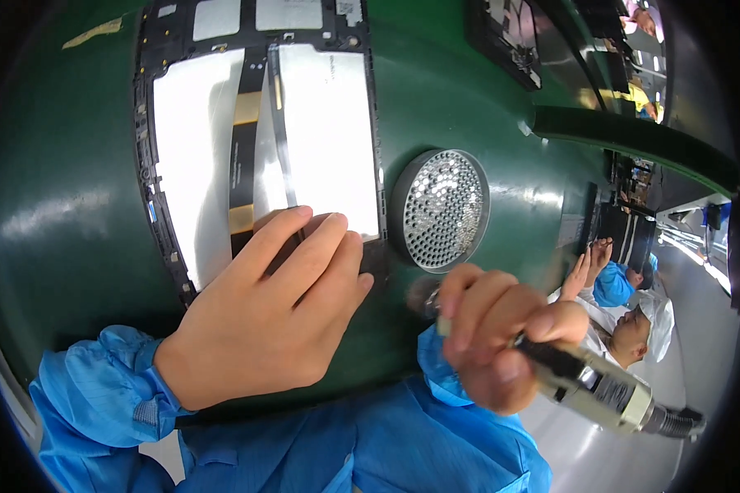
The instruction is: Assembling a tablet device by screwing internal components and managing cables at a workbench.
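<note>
An opened tablet (pixel 376 140) lies on the green work surface, with two white battery panels (pixel 193 164) and a dark flex cable (pixel 243 164) with gold-coloured patches between them. My left hand (pixel 263 316) rests on its lower part, fingers stretched over the cable and the right panel; what lies beneath them is hidden. My right hand (pixel 497 337) grips an electric screwdriver (pixel 608 398) right of the tablet. Its cord end points to the lower right, and its front end is blurred near the round screw tray (pixel 398 205). Many small holes cover this grey tray, and shiny bits show in its upper part.
A green mat (pixel 66 263) covers the table. A yellowish strip (pixel 92 33) lies at the far left. Another dark device (pixel 510 41) sits at the far right, near a curved green edge (pixel 633 140). Co-workers, one in a white cap (pixel 658 316), are on the right.
</note>
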{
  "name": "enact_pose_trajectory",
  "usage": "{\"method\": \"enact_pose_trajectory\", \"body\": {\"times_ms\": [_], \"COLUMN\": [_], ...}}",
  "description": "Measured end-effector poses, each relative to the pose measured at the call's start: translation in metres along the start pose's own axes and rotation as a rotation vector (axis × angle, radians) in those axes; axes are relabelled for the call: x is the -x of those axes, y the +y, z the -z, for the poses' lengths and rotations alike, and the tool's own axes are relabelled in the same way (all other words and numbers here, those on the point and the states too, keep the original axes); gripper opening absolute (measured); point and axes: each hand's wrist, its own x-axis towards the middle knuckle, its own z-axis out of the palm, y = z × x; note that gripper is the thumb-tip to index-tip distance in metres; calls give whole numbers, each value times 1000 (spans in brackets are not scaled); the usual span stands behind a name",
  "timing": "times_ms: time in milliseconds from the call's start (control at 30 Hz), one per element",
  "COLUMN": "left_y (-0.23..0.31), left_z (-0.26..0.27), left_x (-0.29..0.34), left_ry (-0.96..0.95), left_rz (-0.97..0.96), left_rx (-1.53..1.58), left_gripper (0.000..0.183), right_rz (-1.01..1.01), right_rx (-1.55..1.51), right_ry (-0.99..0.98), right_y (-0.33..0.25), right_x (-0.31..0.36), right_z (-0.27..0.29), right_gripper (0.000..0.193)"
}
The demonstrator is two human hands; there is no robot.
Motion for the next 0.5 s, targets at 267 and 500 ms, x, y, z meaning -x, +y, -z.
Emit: {"method": "enact_pose_trajectory", "body": {"times_ms": [267,500], "left_y": [0,-1], "left_z": [-2,1], "left_x": [1,-1], "left_ry": [5,-12], "left_rz": [-16,-8], "left_rx": [-4,10], "left_gripper": [25,26], "right_rz": [61,63], "right_rx": [13,5], "right_ry": [289,300], "right_y": [20,29], "right_x": [-8,-12], "right_z": [20,19], "right_gripper": [34,35]}}
